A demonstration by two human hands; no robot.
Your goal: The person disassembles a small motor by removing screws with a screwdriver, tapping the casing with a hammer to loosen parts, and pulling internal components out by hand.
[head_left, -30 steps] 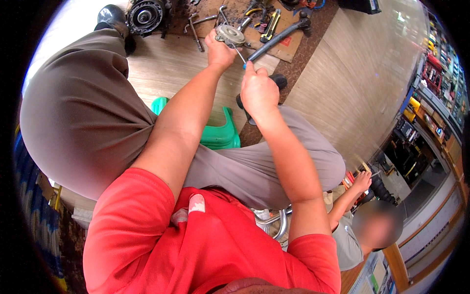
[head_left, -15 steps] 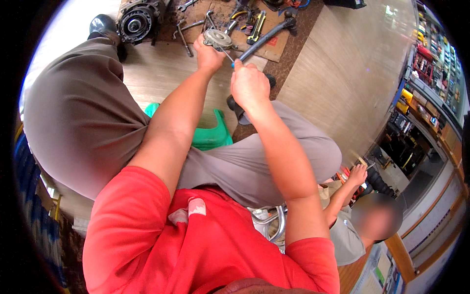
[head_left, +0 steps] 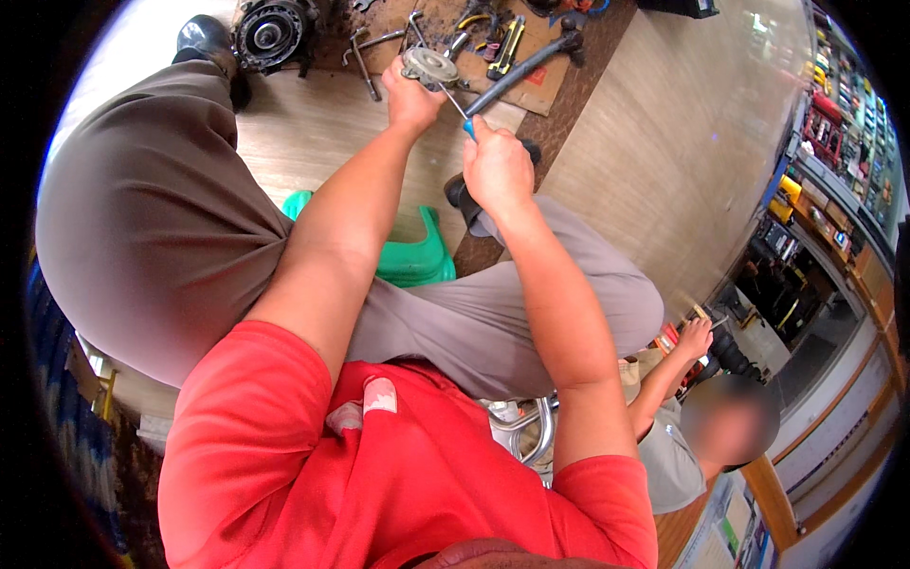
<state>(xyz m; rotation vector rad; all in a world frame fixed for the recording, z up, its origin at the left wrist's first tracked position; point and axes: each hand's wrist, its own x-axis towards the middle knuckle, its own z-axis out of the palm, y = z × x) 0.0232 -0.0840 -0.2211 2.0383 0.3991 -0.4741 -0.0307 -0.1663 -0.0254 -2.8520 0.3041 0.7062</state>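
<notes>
A person in a red shirt (head_left: 379, 474) sits with knees spread, both bare forearms reaching forward from the lower edge of the view. Between the grey-trousered legs (head_left: 152, 218) a green plastic stool (head_left: 412, 256) shows on the pale wooden floor (head_left: 313, 133).

The right hand (head_left: 495, 169) is closed in a fist around the blue handle of a screwdriver (head_left: 457, 106). Only a small part of the handle shows above the fingers, and the thin metal shaft runs up and to the left from the fist. Its tip meets a round grey metal part (head_left: 429, 64).

The left hand (head_left: 412, 95) sits just beyond and left of the right hand. Its fingers wrap the underside of the round metal part, so the disc rests on top of the grip, held above the floor and tilted slightly toward the camera. The two hands are near each other but not touching.

Farther off, at the far edge of the floor, a brown cardboard sheet (head_left: 531, 81) carries scattered hand tools, among them yellow-handled pliers (head_left: 505, 45) and a long dark hammer (head_left: 526, 62). To their left stands a round dark engine part (head_left: 273, 33).

At the lower right, another person's hand (head_left: 695, 337) reaches toward shelves of goods.
</notes>
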